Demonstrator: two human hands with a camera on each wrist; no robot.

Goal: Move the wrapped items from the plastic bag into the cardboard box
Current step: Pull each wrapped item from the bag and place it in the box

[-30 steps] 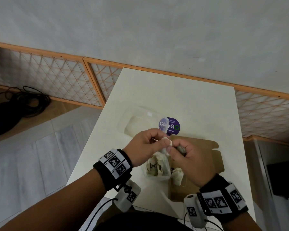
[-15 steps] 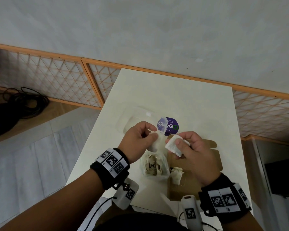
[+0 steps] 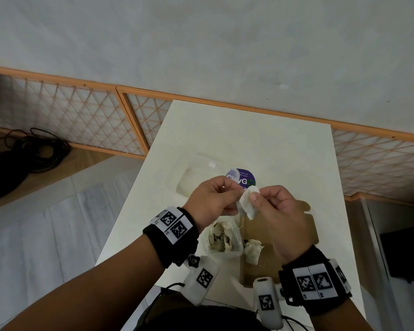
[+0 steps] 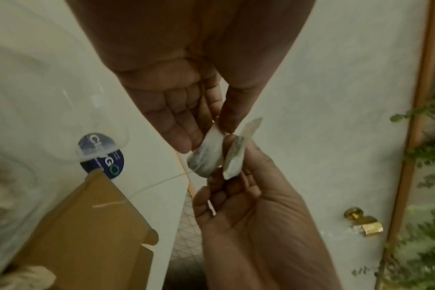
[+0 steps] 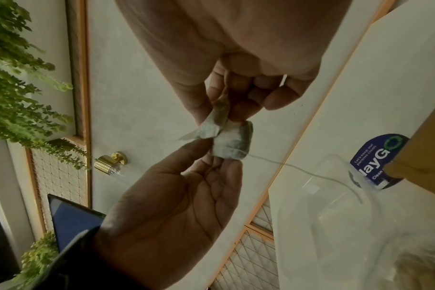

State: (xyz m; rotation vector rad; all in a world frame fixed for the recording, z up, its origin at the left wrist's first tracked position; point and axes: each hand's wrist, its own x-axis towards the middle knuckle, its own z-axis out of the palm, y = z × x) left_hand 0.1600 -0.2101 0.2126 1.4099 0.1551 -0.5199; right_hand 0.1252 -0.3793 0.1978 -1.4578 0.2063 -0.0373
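Both hands are raised above the table, fingertips almost meeting. My left hand [image 3: 232, 187] [image 4: 211, 133] pinches one small white wrapped item [image 4: 206, 155] [image 5: 232, 143], from which a thin thread trails. My right hand [image 3: 255, 195] [image 5: 219, 113] pinches a second, flatter wrapped item [image 3: 247, 204] [image 4: 236, 157] [image 5: 216, 121] that touches the first. Below the hands, the clear plastic bag [image 3: 221, 237] holds several more wrapped items. The brown cardboard box [image 3: 304, 225] [image 4: 87, 225] lies open to its right, with one wrapped item [image 3: 251, 252] inside.
A clear plastic lid [image 3: 194, 177] and a round purple sticker [image 3: 240, 179] lie on the white table [image 3: 249, 139] beyond the hands. A wooden lattice screen [image 3: 81, 120] runs behind the table. Black cables [image 3: 34, 151] lie on the floor at left.
Both hands have risen away from the bag. They parted half a second ago, each with a white item, and now the two items touch again.
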